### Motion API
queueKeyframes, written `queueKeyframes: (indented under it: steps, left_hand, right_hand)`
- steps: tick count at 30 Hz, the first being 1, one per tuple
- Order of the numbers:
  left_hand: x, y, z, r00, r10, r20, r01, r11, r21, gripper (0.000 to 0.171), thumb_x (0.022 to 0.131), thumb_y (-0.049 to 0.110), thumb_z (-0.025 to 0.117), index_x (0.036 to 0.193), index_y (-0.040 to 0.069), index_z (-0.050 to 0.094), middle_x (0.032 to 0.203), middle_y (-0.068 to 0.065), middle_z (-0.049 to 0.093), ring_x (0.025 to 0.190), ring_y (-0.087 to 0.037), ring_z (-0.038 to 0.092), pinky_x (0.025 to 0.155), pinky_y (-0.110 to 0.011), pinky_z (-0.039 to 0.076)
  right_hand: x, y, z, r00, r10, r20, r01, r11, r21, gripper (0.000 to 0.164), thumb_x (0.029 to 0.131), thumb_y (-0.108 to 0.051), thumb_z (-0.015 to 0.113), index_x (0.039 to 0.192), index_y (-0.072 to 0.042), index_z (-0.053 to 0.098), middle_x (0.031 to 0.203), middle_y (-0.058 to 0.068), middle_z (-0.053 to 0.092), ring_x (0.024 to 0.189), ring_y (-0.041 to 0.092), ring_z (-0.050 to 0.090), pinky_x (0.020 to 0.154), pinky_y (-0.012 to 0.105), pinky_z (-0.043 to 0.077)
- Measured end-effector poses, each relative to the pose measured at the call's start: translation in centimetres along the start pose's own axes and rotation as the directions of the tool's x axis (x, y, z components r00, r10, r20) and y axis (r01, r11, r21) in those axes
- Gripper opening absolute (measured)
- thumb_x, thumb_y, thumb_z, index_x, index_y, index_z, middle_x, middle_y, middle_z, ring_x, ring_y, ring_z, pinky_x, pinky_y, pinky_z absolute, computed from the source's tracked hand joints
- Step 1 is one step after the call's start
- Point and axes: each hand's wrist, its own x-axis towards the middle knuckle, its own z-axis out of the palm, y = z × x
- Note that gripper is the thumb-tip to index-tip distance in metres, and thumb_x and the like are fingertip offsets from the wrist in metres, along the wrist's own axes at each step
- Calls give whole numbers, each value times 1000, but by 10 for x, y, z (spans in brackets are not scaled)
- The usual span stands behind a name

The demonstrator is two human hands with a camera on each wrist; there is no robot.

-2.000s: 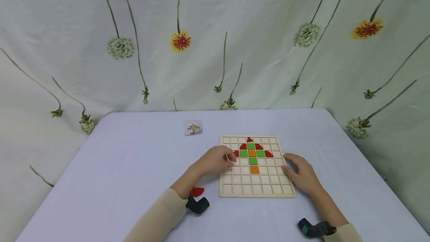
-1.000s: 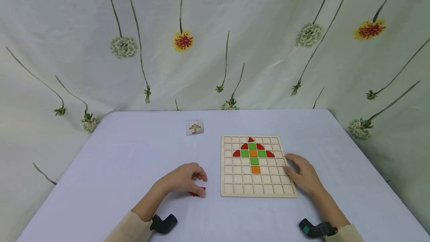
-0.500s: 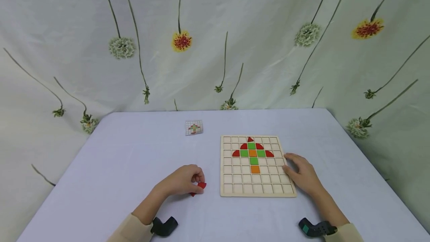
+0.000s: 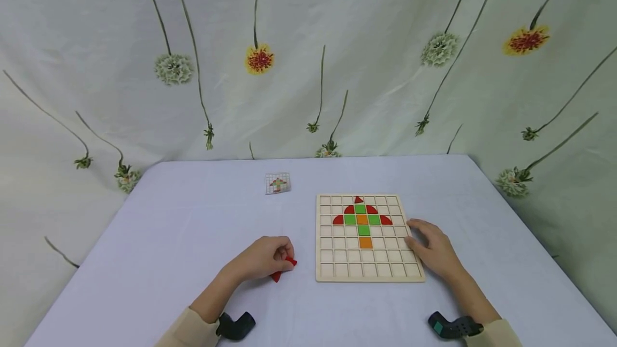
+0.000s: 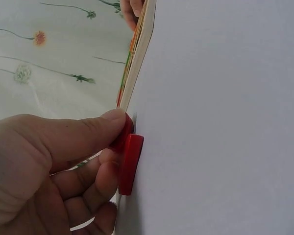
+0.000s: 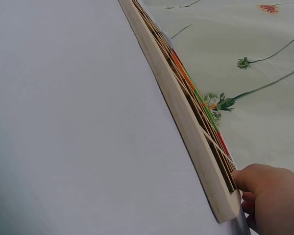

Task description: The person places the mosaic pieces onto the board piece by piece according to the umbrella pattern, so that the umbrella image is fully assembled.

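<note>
In the head view my left hand (image 4: 267, 257) is left of the gridded wooden board (image 4: 337, 271), low over the table. Its thumb and fingers pinch a red mosaic piece (image 4: 291, 261), mostly covered by the thumb in the left wrist view. A second red piece (image 5: 131, 164) is right by the fingers, close to the cloth; whether they touch it I cannot tell. My right hand (image 4: 434, 248) rests against the board's right edge, thumb and index finger apart. On the board, red, green and orange pieces (image 4: 362, 219) form a plane-like pattern.
A small pattern card (image 4: 277, 182) showing a similar coloured figure lies behind and left of the board. White cloth (image 4: 193, 202) covers the table. A flower-printed curtain (image 4: 376, 68) hangs behind it. Each wrist wears a black device (image 4: 236, 326).
My left hand moved from the board's left edge back to the red pieces on the table and now pinches one, lifting and tilting it slightly. My right hand stays at the board's edge.
</note>
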Motion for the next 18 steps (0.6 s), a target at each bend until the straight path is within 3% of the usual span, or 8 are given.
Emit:
queueKeyframes:
  steps: [11, 18]
  left_hand:
    - [-1, 7, -7, 1000, 16, -11, -16, 1000, -23, 13, 87, 12, 73, 88, 19, 63, 73, 7, 57, 69, -12, 54, 64, -28, 47]
    - [9, 18, -8, 999, 42, -12, -41, 999, 20, 13, 88, 13, 73, 88, 21, 62, 74, 8, 57, 71, -13, 54, 64, -28, 47]
  right_hand:
    - [0, 0, 1, 1000, -16, -5, 16, 1000, 13, 44, 92, -14, 66, 130, 6, 55, 137, 28, 49, 131, 45, 39, 105, 59, 29]
    - [1, 1, 1, 1000, -17, -5, 17, 1000, 12, 44, 92, -13, 65, 130, 6, 55, 137, 28, 49, 131, 45, 39, 105, 59, 29]
